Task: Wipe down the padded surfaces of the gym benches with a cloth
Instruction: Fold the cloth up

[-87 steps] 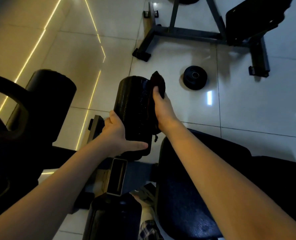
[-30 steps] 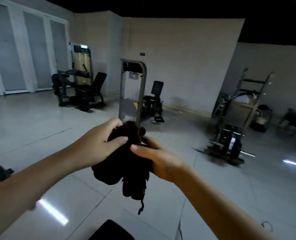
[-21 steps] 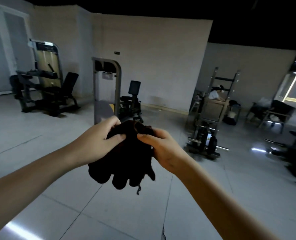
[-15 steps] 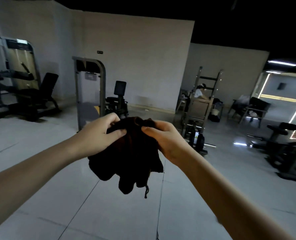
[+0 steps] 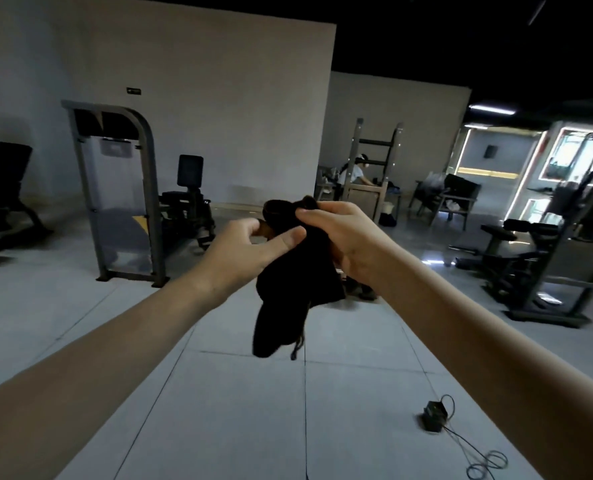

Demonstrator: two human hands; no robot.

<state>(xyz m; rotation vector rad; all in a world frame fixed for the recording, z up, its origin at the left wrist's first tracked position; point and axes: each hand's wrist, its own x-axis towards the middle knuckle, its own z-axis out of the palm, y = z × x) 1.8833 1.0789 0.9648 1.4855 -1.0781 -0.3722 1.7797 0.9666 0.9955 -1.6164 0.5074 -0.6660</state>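
Hands: left hand [image 5: 250,251] pinches the dark cloth [image 5: 288,296] with thumb and fingers; right hand [image 5: 343,237] grips its bunched top.
Cloth: in the air, lower part hanging free.
Advice: fold it into a flat pad before the padded bench [image 5: 530,226], well apart at right.

Small box [image 5: 433,414], perhaps a charger, lies on floor [image 5: 218,410].

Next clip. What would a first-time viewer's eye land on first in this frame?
Dead centre, a dark cloth hangs bunched between the left hand and the right hand, both pinching it near the top, above the tiled floor. Behind on the left stands a grey arched machine frame. A small black device lies on the floor at lower right.
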